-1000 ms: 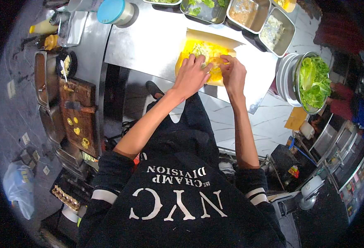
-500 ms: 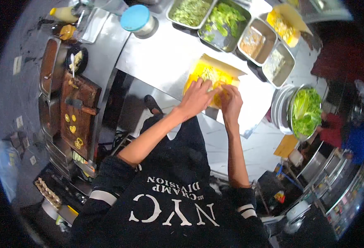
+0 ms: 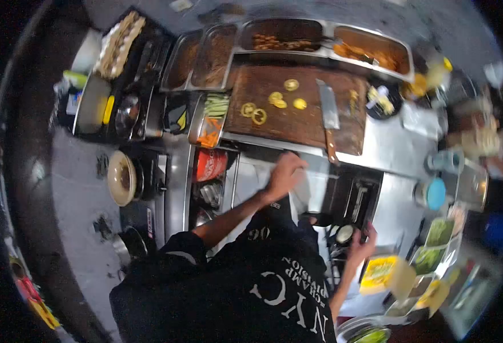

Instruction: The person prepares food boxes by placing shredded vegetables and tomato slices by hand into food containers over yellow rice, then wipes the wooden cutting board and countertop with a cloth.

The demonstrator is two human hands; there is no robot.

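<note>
My left hand [image 3: 286, 175] hangs in the air just in front of the wooden cutting board [image 3: 303, 134], its fingers curled and smeared by motion. On the board lie yellow pepper slices [image 3: 276, 98] and a cleaver [image 3: 328, 111] with a wooden handle. My right hand [image 3: 364, 247] is at the lower right with fingers spread, holding nothing. Beside it sits an open box with yellow food [image 3: 379, 274], not touched by either hand.
Metal trays of cooked fillings [image 3: 285, 43] line the board's back edge. Cut vegetables fill a small tray [image 3: 208, 135] at its left. A blue-lidded tub [image 3: 434, 194] and trays of greens [image 3: 439, 231] stand at the right.
The view has turned toward the cutting board. Both hands have left the box of yellow food and moved apart, the left one toward the board.
</note>
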